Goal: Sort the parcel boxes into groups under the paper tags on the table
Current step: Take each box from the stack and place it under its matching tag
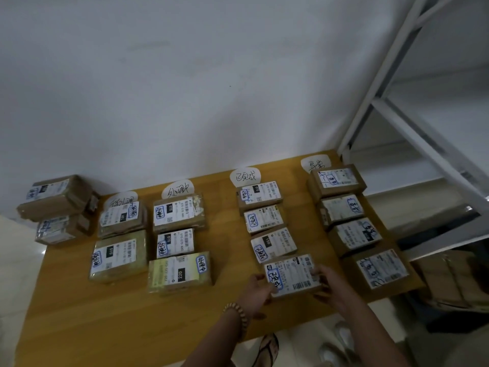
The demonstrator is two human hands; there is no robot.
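Brown parcel boxes with white labels lie in four columns on the wooden table, each column below a paper tag. At the near end of the third column, a small box is held from both sides. My left hand, with a bead bracelet on the wrist, grips its left edge. My right hand grips its right edge. The box rests on or just above the table. Other tags sit at the far ends of the other columns.
A stack of unsorted boxes sits at the table's far left corner. A white metal shelf frame stands at the right, with cardboard on the floor beneath. Feet in sandals show below the table's near edge.
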